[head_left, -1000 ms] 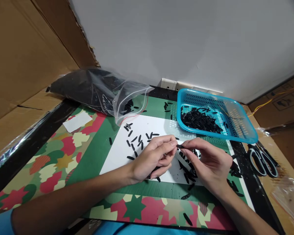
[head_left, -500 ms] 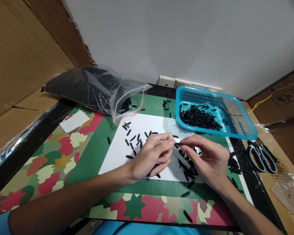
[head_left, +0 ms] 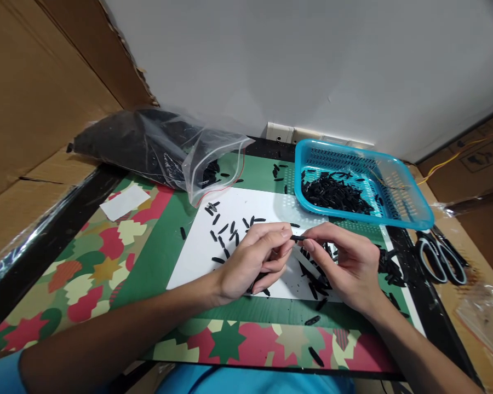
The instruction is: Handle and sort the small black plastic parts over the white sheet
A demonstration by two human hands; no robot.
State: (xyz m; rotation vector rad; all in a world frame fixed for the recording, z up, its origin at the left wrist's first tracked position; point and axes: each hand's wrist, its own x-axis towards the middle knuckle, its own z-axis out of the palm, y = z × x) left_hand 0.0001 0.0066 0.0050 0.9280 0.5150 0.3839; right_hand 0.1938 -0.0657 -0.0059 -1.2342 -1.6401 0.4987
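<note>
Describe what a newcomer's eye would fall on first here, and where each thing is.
Probably the bright blue plastic basket at the back right, with its heap of black pieces. Next, near the centre, the left hand and right hand pinch one slender black piece between them. The bulging clear zip bag of dark contents lies back left.

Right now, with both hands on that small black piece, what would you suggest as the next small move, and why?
I would probably leave the black piece to the right hand alone: the left hand also pinches it, and the blue basket, holding similar pieces, stands nearer the right hand.
</note>
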